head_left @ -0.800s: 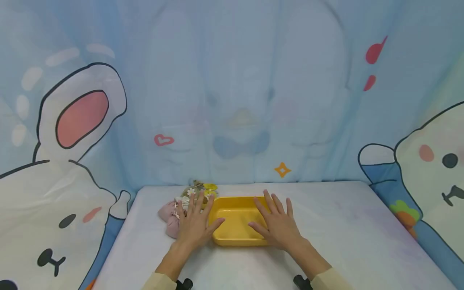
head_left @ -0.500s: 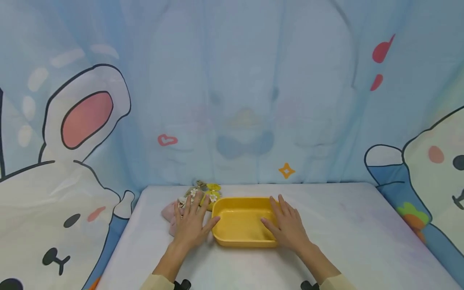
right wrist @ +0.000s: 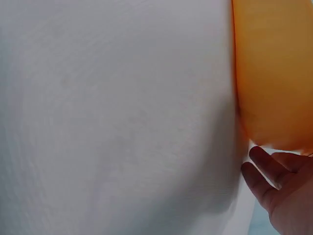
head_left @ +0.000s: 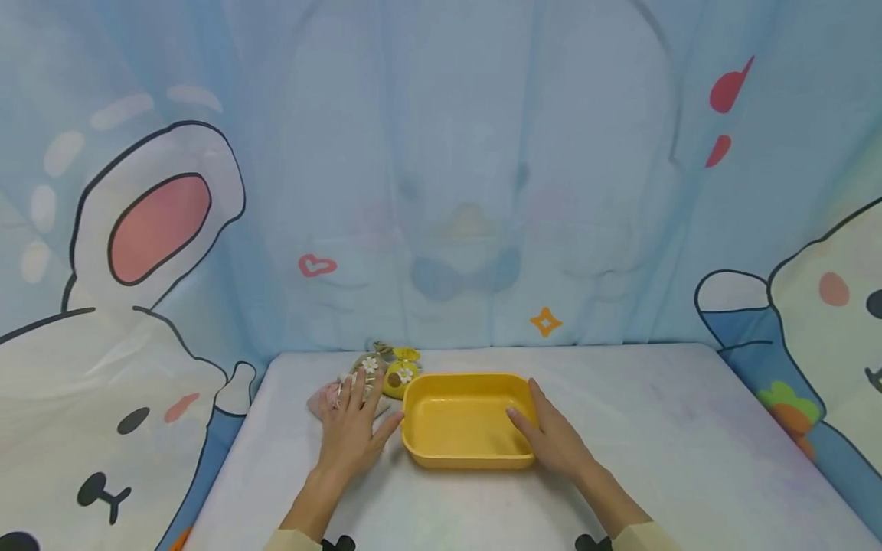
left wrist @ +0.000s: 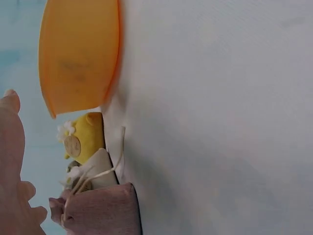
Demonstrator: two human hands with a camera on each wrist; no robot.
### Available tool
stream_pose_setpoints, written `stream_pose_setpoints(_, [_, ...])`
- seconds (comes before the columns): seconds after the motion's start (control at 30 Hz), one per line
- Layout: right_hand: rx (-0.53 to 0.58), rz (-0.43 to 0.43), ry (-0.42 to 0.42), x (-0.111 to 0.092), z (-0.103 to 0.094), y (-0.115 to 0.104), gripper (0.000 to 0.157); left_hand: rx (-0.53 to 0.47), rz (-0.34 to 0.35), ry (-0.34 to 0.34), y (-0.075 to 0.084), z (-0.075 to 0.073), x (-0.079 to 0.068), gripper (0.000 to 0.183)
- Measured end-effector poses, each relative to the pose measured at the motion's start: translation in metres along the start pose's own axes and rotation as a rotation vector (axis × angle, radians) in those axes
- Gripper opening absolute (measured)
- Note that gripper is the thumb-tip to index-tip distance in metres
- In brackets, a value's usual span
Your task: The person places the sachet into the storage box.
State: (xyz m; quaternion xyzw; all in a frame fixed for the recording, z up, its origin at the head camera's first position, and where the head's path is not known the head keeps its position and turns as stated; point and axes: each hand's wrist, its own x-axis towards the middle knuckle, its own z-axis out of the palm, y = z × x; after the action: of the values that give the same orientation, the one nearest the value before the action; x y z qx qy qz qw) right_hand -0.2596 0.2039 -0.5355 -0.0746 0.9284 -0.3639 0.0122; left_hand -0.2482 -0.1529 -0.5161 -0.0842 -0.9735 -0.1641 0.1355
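Note:
A yellow rectangular tray (head_left: pixel 455 463) stands on the white-covered table. My right hand (head_left: pixel 560 445) holds its right side, thumb over the rim inside and fingers along the outer wall; the right wrist view has the fingertips beside the tray's end. My left hand (head_left: pixel 347 438) hovers left of the tray with its fingers spread, partly covering some small drawstring pouches. Among these are a pink pouch (left wrist: pixel 105 210), a beige pouch (left wrist: pixel 102 170) and a yellow pouch (head_left: pixel 400 375) with a white flower. In the left wrist view the pouches stand in a row, apart from the fingers.
White cloth covers the table (head_left: pixel 654 428), which extends right of the tray. Behind it hangs a light blue curtain (head_left: pixel 468 168) printed with cartoon animals. The pouches stand close to the tray's left end (left wrist: pixel 80 63).
The left hand has shifted left, uncovering the yellow pouch. The right hand has moved right, from over the tray to its right rim, and its fingers have come together.

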Motion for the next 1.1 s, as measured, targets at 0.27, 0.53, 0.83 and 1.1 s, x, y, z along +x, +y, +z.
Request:
stream_pose_setpoints(0.27, [0.111, 0.095, -0.047, -0.001, 0.005, 0.006, 0.09, -0.058, -0.041, 0.006, -0.015, 0.004, -0.008, 0.077])
stream_pose_setpoints(0.53, [0.24, 0.093, -0.08, -0.002, 0.008, 0.02, 0.09, -0.118, -0.07, 0.032, -0.037, 0.003, -0.021, 0.079])
stream_pose_setpoints(0.83, [0.293, 0.05, -0.062, -0.004, 0.012, 0.027, 0.088, -0.165, -0.124, -0.006, -0.052, 0.013, -0.038, 0.087])
stream_pose_setpoints(1.1, [0.287, 0.021, -0.041, -0.001, 0.013, 0.029, 0.084, -0.164, -0.139, 0.004, -0.053, 0.009, -0.041, 0.09])
